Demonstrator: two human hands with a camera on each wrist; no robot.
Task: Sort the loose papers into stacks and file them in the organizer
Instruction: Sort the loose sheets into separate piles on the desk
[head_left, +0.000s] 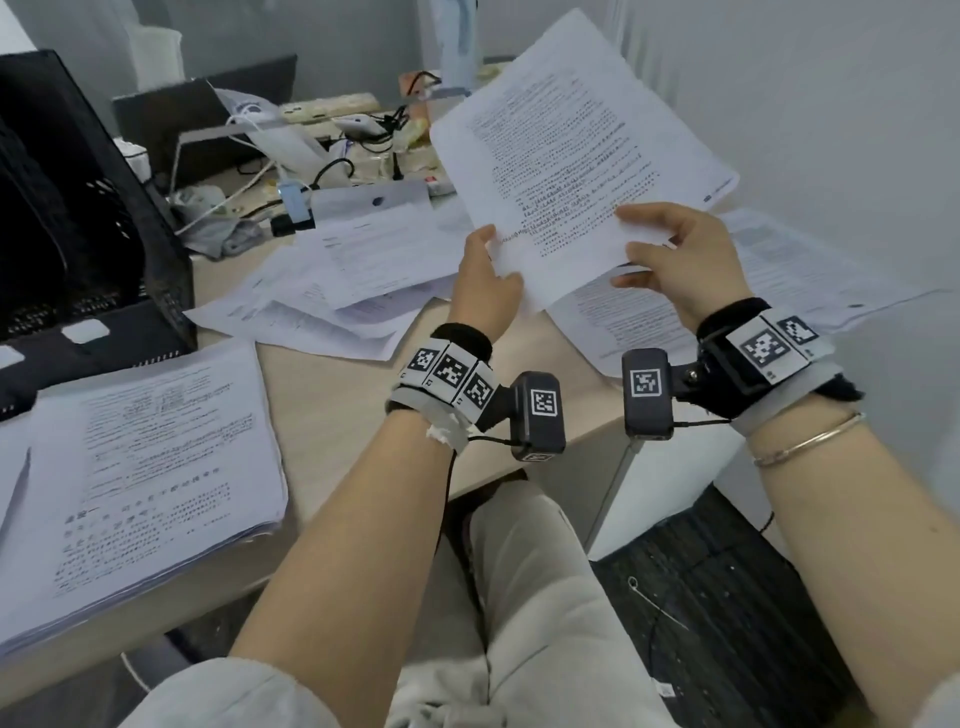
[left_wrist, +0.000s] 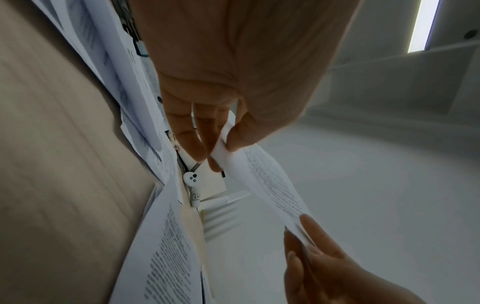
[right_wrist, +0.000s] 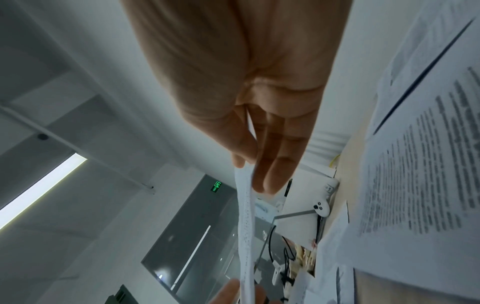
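Above the desk (head_left: 332, 395), right of the black mesh organizer (head_left: 88, 234): printed sheet (head_left: 571, 156) held up, pinched at its near edge by left hand (head_left: 480, 280) and right hand (head_left: 680, 260).
Best kept taut and level while read, then laid square on the neat stack (head_left: 140, 467) before the organizer; organizer contents too dark to tell.

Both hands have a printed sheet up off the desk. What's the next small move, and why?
Probably carry the held sheet left and down onto the neat stack at the desk's near-left edge. The left hand and right hand pinch its near edge, it is clear of the loose papers, and the black organizer sits just behind that stack.
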